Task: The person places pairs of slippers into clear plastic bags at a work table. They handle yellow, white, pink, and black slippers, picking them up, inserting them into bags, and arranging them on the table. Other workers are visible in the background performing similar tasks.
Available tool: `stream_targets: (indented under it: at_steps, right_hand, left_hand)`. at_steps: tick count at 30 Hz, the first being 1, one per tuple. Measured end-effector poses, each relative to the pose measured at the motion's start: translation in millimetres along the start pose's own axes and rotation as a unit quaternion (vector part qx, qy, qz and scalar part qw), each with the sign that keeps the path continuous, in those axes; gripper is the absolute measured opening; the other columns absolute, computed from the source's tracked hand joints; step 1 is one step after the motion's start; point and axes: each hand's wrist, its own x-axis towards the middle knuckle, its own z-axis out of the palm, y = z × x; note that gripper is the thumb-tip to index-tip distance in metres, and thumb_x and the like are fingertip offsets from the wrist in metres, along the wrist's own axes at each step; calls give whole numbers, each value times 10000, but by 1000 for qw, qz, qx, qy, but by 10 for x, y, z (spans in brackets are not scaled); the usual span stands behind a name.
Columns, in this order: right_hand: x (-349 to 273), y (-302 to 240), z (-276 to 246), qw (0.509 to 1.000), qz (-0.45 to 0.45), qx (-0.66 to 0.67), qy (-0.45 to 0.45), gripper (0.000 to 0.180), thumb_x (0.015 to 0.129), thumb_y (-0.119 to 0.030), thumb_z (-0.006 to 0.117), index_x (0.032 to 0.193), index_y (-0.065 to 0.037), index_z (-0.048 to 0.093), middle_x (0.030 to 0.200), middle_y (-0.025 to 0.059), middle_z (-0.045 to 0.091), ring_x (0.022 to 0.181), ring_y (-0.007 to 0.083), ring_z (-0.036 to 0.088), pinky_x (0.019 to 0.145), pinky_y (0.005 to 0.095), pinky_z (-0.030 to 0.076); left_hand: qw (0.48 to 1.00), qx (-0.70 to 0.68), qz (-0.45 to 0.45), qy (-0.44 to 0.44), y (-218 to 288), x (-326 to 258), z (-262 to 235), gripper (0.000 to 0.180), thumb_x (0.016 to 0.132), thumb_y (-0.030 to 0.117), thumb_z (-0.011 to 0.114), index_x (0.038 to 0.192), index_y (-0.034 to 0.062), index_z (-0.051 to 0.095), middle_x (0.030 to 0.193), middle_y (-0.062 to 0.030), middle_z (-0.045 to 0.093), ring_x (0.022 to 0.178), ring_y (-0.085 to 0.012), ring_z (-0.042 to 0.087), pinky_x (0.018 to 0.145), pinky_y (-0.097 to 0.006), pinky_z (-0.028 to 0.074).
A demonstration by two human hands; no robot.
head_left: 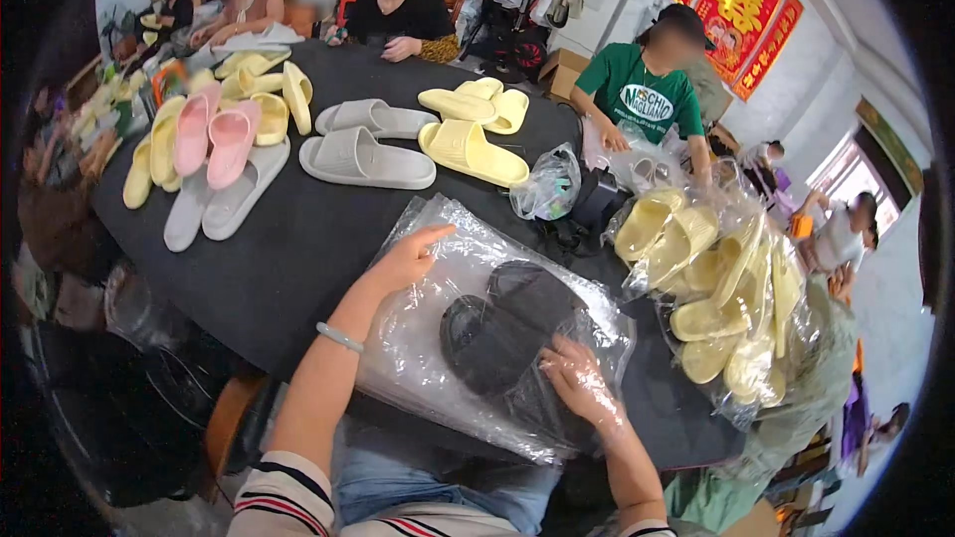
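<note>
In front of me a clear plastic bag lies at the table's near edge, on what looks like a stack of such bags. A pair of black slippers shows in or under the film, partly blurred by glare. My left hand rests on the bag's upper left part, its index finger stretched out and the others loosely bent. My right hand is closed on the near right side of the black slippers. Shiny plastic seems to cover that hand and wrist.
Grey slippers, yellow slippers and pink slippers stand across the dark table. Bagged yellow slippers pile up at the right. Crumpled plastic lies behind my bag. Several people sit around the table, one in green.
</note>
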Motion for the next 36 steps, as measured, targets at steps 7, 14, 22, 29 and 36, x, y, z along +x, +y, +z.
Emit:
stream_targets:
  at_steps: [7,14,22,29,36]
  right_hand:
    - [-94,6,-119,998,-57,-16,-18,275,860,-119,581,1115,-26,630,1195,215,551,1122,385,516,913,459,391]
    - [45,-77,-57,998,-49,-25,-31,287,859,-109,571,1129,-30,628,1217,207,542,1132,387,505,927,453,390]
    - [76,-158,-53,999,12,-18,-27,250,859,-117,576,1083,-32,644,1184,196,559,1124,386,506,928,461,401]
    - [-827,337,-331,995,103,-5,-2,194,846,-92,583,1006,0,644,1114,205,586,1056,398,543,908,486,413]
    - [-2091,989,-602,897,370,68,232,310,973,-169,525,1119,95,595,1349,259,472,1267,379,454,1030,406,377]
  left_hand:
    - [992,-114,-47,35,101,-38,-151,496,894,61,578,1379,69,473,1186,-41,607,710,-65,546,611,-228,475]
    - [981,82,-158,75,201,-124,-382,504,863,208,682,1309,38,521,770,-112,681,692,-156,644,643,-286,492]
    - [984,119,-106,73,-50,-135,-308,361,865,169,642,1196,62,544,679,-89,620,607,-202,582,594,-359,452]
    - [982,151,-99,62,-27,-119,-295,404,856,135,634,1248,97,543,737,-121,649,649,-259,618,644,-385,471]
    - [980,169,-82,59,-55,-125,-288,421,833,143,656,1241,81,574,702,-113,623,650,-237,608,638,-372,470]
